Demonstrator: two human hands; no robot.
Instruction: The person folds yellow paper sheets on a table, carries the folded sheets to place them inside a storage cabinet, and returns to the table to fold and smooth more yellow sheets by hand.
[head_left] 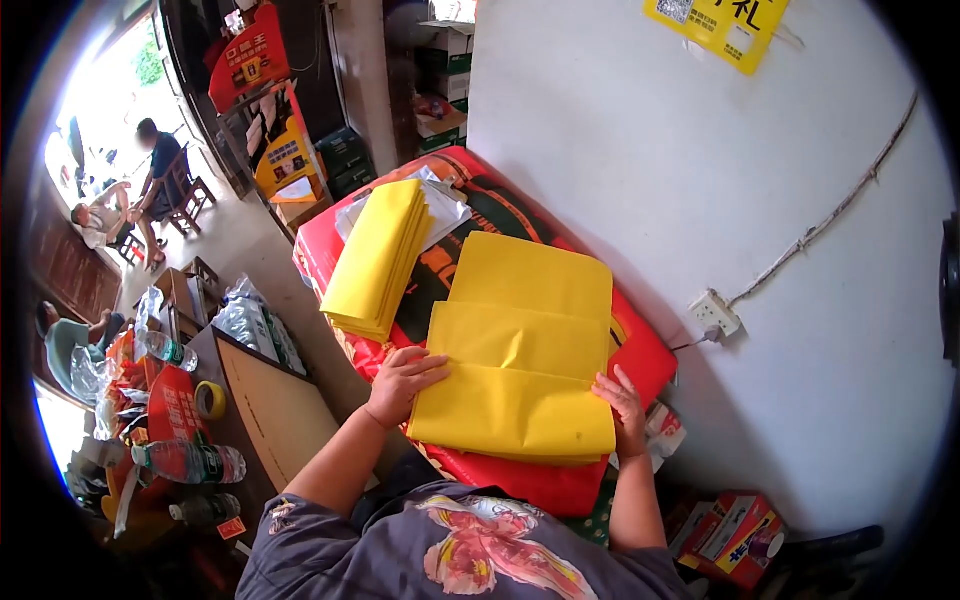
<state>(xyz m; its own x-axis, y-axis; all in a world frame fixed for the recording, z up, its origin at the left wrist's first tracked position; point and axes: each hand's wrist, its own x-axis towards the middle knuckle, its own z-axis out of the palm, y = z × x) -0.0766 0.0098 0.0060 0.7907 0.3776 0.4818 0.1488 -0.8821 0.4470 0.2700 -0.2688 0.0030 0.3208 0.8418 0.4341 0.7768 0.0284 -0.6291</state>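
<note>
A large yellow sheet (515, 400) with creases across it lies in front of me, its near part folded over in a flap. At the left end of the fold, my left hand (405, 382) rests with fingers stretched flat over the sheet's edge. My right hand (624, 405) touches the opposite edge, its fingers extended and slightly apart. More yellow sheet (535, 270) extends or lies beneath on the far side; I cannot tell which. To the left, beyond my left hand, sits a stack of folded yellow sheets (375, 260).
Everything rests on a red-covered surface (650, 370) beside a white wall (640, 150) with a power socket (714, 313). Left of me, a table holds plastic bottles (190, 462) and a yellow tape roll (210, 400). Red boxes (735, 540) stand low right. People sit near the doorway.
</note>
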